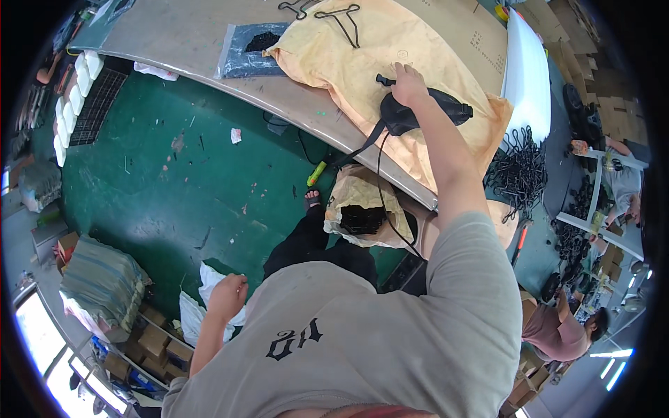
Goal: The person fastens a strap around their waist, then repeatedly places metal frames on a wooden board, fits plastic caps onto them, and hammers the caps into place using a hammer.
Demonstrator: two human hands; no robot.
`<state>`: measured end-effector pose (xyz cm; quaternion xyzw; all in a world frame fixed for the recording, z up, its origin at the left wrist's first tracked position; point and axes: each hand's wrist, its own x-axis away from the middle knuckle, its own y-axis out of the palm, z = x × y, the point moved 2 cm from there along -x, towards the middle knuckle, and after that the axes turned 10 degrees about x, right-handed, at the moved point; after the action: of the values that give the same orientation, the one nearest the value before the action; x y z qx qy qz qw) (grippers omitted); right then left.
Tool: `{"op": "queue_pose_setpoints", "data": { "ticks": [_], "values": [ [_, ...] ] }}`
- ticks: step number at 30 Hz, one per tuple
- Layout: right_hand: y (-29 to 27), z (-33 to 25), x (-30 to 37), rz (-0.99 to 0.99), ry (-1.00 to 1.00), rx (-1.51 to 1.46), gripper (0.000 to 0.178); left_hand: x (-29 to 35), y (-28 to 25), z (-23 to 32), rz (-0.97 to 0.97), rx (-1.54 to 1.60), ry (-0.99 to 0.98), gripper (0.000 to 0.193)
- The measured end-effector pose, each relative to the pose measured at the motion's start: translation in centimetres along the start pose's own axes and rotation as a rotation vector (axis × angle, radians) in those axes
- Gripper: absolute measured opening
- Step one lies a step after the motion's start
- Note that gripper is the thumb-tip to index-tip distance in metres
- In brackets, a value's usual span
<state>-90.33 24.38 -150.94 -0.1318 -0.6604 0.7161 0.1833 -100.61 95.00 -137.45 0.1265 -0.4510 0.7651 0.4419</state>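
Observation:
On the work table, my right hand (409, 85) reaches over a black waist bag (404, 115), its fingers stretched out and the palm side hidden. The hand lies at the bag's upper left edge, beside a black buckle (385, 81). The bag's strap (364, 148) hangs over the table's front edge. Beneath the bag spreads a wrinkled tan sheet (362, 59). Down at my left side hangs my left hand (228, 296), its fingers curled in a loose fist; nothing shows in it.
Bent black metal hooks (341, 24) and a clear bag of small black pieces (252, 50) lie on the table. A pile of black wire hooks (519, 171) is to the right. Below the edge stands an open sack (334, 209). A wrapped bale (101, 282) sits left; another person (554, 331) works at right.

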Motion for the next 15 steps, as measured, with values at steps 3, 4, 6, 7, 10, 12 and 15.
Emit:
{"op": "queue_pose_setpoints", "data": {
  "ticks": [3, 4, 6, 7, 10, 12, 15],
  "values": [
    [1.8, 1.0, -0.1, -0.084, 0.08, 0.152, 0.035, -1.4, 0.0, 0.2, -0.004, -0.008, 0.058, 0.016],
    [2.1, 0.9, -0.2, -0.22, 0.074, 0.094, 0.034, -1.5, -0.1, 0.1, -0.007, -0.018, 0.078, 0.016],
    [2.7, 1.0, 0.1, -0.362, 0.073, 0.035, 0.033, -1.9, 0.2, -0.4, -0.009, -0.027, 0.072, 0.016],
    [1.9, 0.8, 0.7, -0.151, 0.028, -0.038, 0.032, -2.1, 0.1, -0.5, -0.004, -0.02, 0.076, 0.016],
    [-2.8, -3.7, 4.2, 0.076, -0.051, -0.329, 0.029, -1.2, 0.5, -1.4, -0.026, -0.042, 0.034, 0.016],
    [-3.5, -6.6, 8.1, -0.031, -0.348, -0.349, 0.031, -1.0, 0.9, -1.9, -0.058, -0.066, 0.018, 0.017],
    [-0.5, -9.3, 13.8, -0.165, -0.512, 0.008, 0.02, -3.0, 0.8, -1.3, -0.104, -0.166, 0.144, 0.018]
  ]
}}
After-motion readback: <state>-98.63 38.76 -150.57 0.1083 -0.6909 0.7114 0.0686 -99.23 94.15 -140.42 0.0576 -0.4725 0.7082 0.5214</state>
